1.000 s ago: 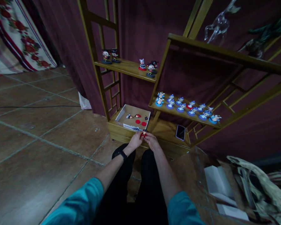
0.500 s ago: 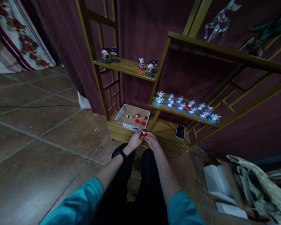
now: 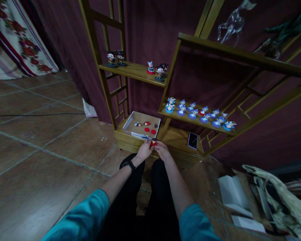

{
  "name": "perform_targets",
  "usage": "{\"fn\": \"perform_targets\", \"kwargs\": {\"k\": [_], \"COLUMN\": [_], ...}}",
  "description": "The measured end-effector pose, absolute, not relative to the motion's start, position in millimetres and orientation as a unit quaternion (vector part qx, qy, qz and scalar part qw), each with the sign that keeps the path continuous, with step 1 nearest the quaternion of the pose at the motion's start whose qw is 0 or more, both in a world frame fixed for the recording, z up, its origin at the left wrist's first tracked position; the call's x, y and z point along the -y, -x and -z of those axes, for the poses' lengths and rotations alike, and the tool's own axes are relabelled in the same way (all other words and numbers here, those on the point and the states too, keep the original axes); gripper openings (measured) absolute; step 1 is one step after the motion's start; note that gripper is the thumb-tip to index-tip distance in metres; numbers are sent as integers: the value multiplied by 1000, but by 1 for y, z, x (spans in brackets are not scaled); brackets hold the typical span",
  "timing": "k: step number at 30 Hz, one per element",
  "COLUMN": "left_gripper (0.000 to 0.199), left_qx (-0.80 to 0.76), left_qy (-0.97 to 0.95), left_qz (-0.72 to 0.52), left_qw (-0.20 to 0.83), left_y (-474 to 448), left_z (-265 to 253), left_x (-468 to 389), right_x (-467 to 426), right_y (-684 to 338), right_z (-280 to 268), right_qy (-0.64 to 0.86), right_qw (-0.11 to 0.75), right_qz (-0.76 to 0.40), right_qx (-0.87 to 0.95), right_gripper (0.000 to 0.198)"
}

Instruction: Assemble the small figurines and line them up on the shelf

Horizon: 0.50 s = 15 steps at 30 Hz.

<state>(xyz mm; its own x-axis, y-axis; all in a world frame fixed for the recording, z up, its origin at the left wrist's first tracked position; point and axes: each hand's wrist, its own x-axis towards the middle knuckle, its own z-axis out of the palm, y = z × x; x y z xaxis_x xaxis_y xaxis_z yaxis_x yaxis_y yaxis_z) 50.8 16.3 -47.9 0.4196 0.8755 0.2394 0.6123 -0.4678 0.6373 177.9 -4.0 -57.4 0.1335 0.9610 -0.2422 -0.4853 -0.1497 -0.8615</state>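
Observation:
Between my fingertips is a small figurine with a black top and a red lower part. My left hand is closed on its left side, and my right hand grips it from the right. Just beyond it, a shallow cardboard box rests on the low wooden ledge. Inside lie a dark-haired figurine, a red-and-black figurine, a small dark piece and two red discs.
Rows of small blue and purple figurines stand on the middle-right shelf. Several dark-haired figurines are on the upper-left shelf. A phone lies on the ledge. Glass horse above; white boxes on the floor at right.
The view has shifted very slightly. Both hands stay in the same place around the figurine, and the box's contents look unchanged.

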Motion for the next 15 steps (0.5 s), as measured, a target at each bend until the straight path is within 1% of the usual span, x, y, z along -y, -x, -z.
{"fn": "perform_targets", "kwargs": {"k": [5, 9, 12, 15], "left_gripper": [36, 39, 39, 35], "left_qx": [-476, -476, -466, -460], "left_qy": [-817, -817, -811, -793], "left_qz": [-245, -242, -260, -278], "left_qw": [215, 219, 240, 288], "left_y": [-51, -51, -50, -49], "left_z": [46, 48, 50, 54], "left_x": [-13, -13, -17, -24], "right_x": [3, 3, 3, 2], "right_y": [-178, -178, -178, -178], "right_z": [58, 59, 61, 61], "right_qy": [468, 468, 465, 464], "right_qw": [604, 606, 607, 605], "right_qz": [-594, -592, -593, -597], "right_qx": [252, 252, 252, 249], "right_gripper": [34, 34, 34, 35]}}
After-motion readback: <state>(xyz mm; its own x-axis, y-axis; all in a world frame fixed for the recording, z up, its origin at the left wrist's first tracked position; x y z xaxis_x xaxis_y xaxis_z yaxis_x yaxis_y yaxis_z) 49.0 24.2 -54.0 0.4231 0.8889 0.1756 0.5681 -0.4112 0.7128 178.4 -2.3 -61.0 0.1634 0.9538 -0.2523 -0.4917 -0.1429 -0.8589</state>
